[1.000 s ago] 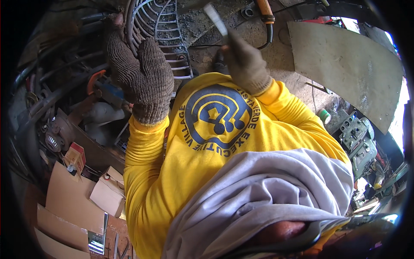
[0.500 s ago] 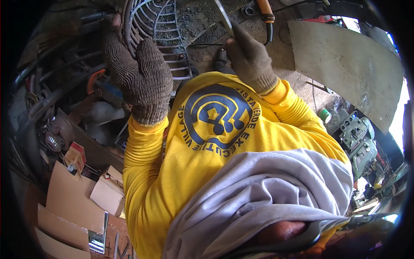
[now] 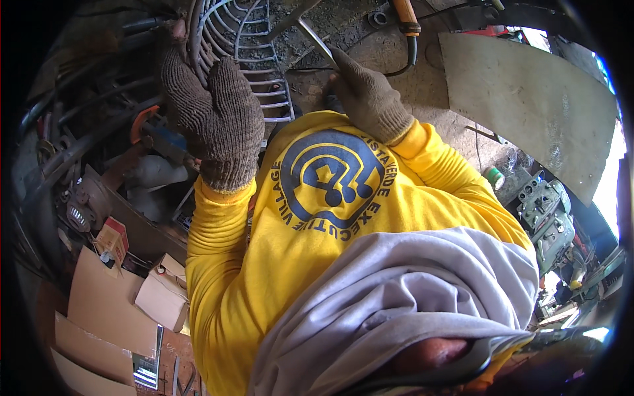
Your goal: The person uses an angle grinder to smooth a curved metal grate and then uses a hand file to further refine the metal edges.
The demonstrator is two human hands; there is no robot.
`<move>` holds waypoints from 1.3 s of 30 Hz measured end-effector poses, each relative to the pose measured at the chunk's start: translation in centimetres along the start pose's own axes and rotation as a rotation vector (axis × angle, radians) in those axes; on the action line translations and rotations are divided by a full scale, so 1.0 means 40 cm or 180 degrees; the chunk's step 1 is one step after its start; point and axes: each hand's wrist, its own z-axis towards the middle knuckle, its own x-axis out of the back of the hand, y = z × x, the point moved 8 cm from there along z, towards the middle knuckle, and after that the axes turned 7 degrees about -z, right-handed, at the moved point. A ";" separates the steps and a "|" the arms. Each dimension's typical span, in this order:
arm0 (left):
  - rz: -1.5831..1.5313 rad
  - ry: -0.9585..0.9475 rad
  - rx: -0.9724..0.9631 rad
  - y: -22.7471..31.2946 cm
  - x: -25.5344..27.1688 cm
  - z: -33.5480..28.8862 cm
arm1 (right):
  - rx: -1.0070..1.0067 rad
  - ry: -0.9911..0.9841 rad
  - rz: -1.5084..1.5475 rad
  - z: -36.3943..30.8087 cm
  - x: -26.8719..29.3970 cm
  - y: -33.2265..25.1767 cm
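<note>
My left hand (image 3: pixel 214 119), in a brown knitted glove, is closed around the curved outer rods of a metal grille (image 3: pixel 256 47) at the top of the view. The grille has bent, nested rods and short crossbars, like ladder rungs. My gloved right hand (image 3: pixel 370 99) grips the thin metal handle of a chipping hammer (image 3: pixel 316 39). Its flat head lies over the grille's right side rail; whether it touches the rail I cannot tell. Both gloves hide parts of what they hold.
An orange-handled welding electrode holder (image 3: pixel 406 16) with a dark cable lies at the upper right. Beyond it is a large curved metal sheet (image 3: pixel 528 99). A greenish machine part (image 3: pixel 549 214) stands right. Cardboard (image 3: pixel 109 297) and a hacksaw-like orange frame (image 3: pixel 142 122) are on the left.
My right hand has moved left and slightly down, bringing the hammer's head into view over the grille's side. My left hand and the grille stay nearly where they were.
</note>
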 end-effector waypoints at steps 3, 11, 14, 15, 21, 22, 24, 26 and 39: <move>0.0291 -0.0053 -0.0169 0.000 -0.001 -0.003 | -0.0446 0.0095 0.0774 0.001 0.038 0.012; 0.0266 -0.0144 -0.0303 0.009 0.008 -0.007 | -0.0589 -0.0109 0.0441 -0.002 0.025 0.016; 0.0258 -0.0203 0.0040 0.017 0.004 -0.006 | -0.0659 0.0131 0.1003 0.000 0.061 0.015; 0.0141 -0.0185 0.0097 0.016 0.000 -0.004 | -0.0687 0.0205 0.1119 -0.002 0.080 0.009; 0.0194 -0.0286 -0.0059 0.031 -0.004 0.001 | -0.0059 0.0150 0.0182 -0.007 0.023 0.012; 0.0272 -0.0317 0.0020 0.037 -0.004 0.006 | -0.0311 0.0171 0.0510 -0.010 0.031 0.026; 0.0388 -0.0339 0.0040 0.035 -0.003 0.005 | -0.0820 0.0216 0.1177 -0.009 0.073 0.011; 0.0461 -0.0278 -0.0076 0.027 0.004 -0.001 | -0.0666 0.0447 0.1371 -0.006 0.084 0.017; 0.0054 -0.0394 0.0291 -0.017 0.063 0.074 | -0.0285 0.0047 0.0884 -0.008 0.036 0.060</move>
